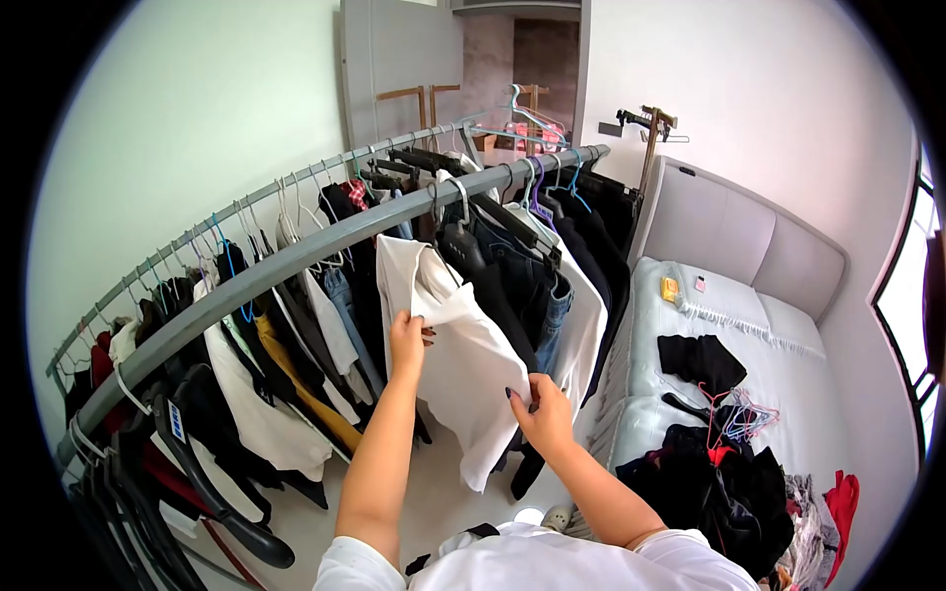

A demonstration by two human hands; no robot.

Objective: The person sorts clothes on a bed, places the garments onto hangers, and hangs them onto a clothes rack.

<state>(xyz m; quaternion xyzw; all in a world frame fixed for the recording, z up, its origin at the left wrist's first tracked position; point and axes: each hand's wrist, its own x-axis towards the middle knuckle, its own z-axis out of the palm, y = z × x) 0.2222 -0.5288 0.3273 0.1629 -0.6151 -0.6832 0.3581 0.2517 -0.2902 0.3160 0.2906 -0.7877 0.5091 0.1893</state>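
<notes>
A white garment [458,360] hangs from the front rail of a grey clothes rack [296,251], on a black hanger [459,246]. My left hand [408,340] grips its upper left part, fingers curled over the cloth. Lower and to the right, my right hand [542,409] pinches the garment's right edge between thumb and fingers. Dark clothes and blue jeans [555,320] hang just behind it, with another white garment [586,315] to their right.
Many clothes hang on the rear rail [236,209] at the left. Empty black hangers [212,473] hang at the front left. A pale sofa [641,384] on the right holds a dark clothes pile [700,492], wire hangers [744,419], and a yellow packet [669,290].
</notes>
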